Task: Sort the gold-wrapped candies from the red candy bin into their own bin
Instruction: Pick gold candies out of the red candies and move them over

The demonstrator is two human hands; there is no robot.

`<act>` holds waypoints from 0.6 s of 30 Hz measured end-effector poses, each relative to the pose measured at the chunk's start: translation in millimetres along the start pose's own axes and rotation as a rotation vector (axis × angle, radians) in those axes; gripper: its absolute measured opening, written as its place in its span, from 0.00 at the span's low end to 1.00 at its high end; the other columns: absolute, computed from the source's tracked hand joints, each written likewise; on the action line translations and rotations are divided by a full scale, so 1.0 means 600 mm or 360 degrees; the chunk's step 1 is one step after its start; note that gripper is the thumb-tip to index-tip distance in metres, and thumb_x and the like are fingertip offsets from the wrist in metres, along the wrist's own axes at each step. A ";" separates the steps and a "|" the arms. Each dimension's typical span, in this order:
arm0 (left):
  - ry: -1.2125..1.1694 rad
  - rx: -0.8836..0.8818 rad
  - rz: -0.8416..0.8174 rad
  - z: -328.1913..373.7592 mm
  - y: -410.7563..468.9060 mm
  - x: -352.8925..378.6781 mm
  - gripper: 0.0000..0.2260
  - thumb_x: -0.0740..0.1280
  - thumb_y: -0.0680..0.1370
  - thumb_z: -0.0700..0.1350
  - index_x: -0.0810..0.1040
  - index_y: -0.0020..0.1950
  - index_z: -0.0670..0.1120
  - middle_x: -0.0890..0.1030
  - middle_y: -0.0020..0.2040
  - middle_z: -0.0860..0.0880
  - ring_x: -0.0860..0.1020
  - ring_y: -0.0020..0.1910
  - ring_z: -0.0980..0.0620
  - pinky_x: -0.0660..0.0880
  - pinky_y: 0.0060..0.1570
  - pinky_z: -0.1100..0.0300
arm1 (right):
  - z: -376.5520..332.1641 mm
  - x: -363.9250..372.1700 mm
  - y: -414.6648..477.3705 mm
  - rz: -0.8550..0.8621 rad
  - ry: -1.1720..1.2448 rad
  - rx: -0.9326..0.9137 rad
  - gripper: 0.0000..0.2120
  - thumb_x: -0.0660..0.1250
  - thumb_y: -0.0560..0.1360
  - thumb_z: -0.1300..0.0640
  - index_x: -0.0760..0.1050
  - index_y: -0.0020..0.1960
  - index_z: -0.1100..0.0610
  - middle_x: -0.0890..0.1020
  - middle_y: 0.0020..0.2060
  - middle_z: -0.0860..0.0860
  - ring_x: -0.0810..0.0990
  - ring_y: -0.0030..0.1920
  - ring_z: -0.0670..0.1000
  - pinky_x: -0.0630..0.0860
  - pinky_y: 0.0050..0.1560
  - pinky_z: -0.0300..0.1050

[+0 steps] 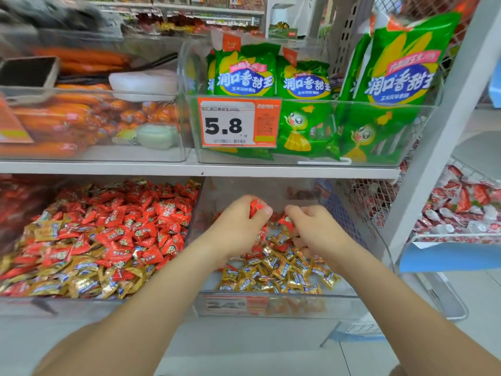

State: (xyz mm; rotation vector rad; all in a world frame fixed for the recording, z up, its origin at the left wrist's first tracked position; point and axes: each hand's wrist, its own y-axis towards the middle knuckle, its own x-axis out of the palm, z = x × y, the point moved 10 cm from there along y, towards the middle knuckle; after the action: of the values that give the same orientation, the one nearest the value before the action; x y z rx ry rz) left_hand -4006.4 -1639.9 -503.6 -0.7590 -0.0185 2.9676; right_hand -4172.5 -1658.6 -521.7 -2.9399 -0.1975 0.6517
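On the lower shelf a clear bin [195, 213] at the left holds many red candies [130, 221] with gold-wrapped candies [81, 283] mixed in along its front. To its right a second clear bin [339, 297] holds mostly gold-wrapped candies [287, 275] and a few red ones. Both my hands are inside this right bin. My left hand [241, 226] grips red candies [255, 206] in its fist. My right hand [314, 229] pinches a red candy [286, 221] just above the pile.
The shelf above carries a clear bin of green corn-sausage packs [306, 104] with a 5.8 price tag [240, 122], and a bin of orange sausages [67, 115] to the left. A wire basket of red-white packets [461, 210] stands at the right beyond a white post [439, 142].
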 end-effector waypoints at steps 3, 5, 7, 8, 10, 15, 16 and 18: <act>0.0393 0.0427 0.0364 0.050 -0.055 -0.078 0.05 0.65 0.85 0.53 0.76 0.54 0.54 0.81 0.43 0.55 0.79 0.44 0.53 0.76 0.48 0.52 | -0.044 0.022 -0.019 0.0100 -0.0073 -0.0104 0.23 0.60 0.84 0.47 0.73 0.35 0.58 0.78 0.27 0.50 0.71 0.23 0.50 0.68 0.27 0.43; 0.0651 0.0531 0.0503 0.055 -0.088 -0.122 0.05 0.65 0.84 0.53 0.75 0.56 0.53 0.79 0.44 0.54 0.78 0.45 0.50 0.73 0.47 0.51 | -0.097 0.052 -0.037 0.0166 -0.0290 -0.0367 0.22 0.64 0.83 0.46 0.80 0.36 0.56 0.84 0.28 0.48 0.77 0.26 0.48 0.75 0.33 0.46; 0.0874 0.0509 0.0597 0.039 -0.107 -0.164 0.06 0.65 0.84 0.53 0.74 0.58 0.52 0.76 0.47 0.51 0.77 0.47 0.45 0.73 0.48 0.47 | -0.148 0.092 -0.063 0.0239 -0.0450 -0.0652 0.14 0.67 0.82 0.47 0.83 0.42 0.52 0.86 0.33 0.45 0.82 0.34 0.44 0.78 0.44 0.45; 0.0963 0.0476 0.0644 0.024 -0.110 -0.187 0.07 0.65 0.84 0.52 0.74 0.59 0.51 0.75 0.48 0.51 0.77 0.48 0.43 0.73 0.47 0.46 | -0.170 0.117 -0.075 0.0262 -0.0474 -0.0768 0.10 0.67 0.82 0.48 0.84 0.46 0.49 0.86 0.35 0.43 0.82 0.38 0.44 0.76 0.47 0.42; 0.1097 0.0449 0.0750 -0.002 -0.108 -0.230 0.08 0.66 0.84 0.52 0.74 0.59 0.50 0.73 0.47 0.49 0.78 0.46 0.40 0.74 0.43 0.47 | -0.203 0.166 -0.092 0.0267 -0.0496 -0.0950 0.06 0.65 0.84 0.51 0.81 0.55 0.47 0.84 0.38 0.43 0.80 0.39 0.44 0.73 0.47 0.40; 0.1478 0.0226 0.0675 -0.091 -0.055 -0.307 0.12 0.66 0.83 0.49 0.74 0.66 0.49 0.77 0.57 0.41 0.78 0.55 0.33 0.76 0.53 0.41 | -0.263 0.293 -0.076 0.0219 -0.0878 -0.1279 0.10 0.60 0.84 0.56 0.75 0.63 0.53 0.76 0.49 0.53 0.76 0.50 0.59 0.74 0.53 0.57; 0.1518 0.0127 0.0578 -0.112 -0.044 -0.309 0.16 0.61 0.84 0.54 0.71 0.71 0.52 0.75 0.65 0.42 0.74 0.63 0.34 0.72 0.60 0.39 | -0.271 0.312 -0.067 0.0212 -0.0973 -0.1284 0.12 0.61 0.82 0.57 0.73 0.64 0.54 0.76 0.50 0.55 0.75 0.51 0.61 0.74 0.54 0.58; 0.1519 -0.0006 0.0418 -0.146 -0.032 -0.307 0.24 0.48 0.83 0.62 0.64 0.76 0.55 0.67 0.75 0.48 0.64 0.73 0.40 0.61 0.69 0.38 | -0.274 0.340 -0.036 0.0193 -0.1220 -0.1177 0.17 0.62 0.80 0.58 0.69 0.68 0.55 0.77 0.55 0.59 0.77 0.54 0.65 0.74 0.55 0.60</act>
State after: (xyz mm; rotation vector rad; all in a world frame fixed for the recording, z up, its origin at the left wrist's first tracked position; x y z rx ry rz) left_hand -3802.0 -1635.7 -491.9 -2.2009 0.1396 2.4713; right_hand -3920.9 -1620.8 -454.5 -3.1502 -0.3969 2.0965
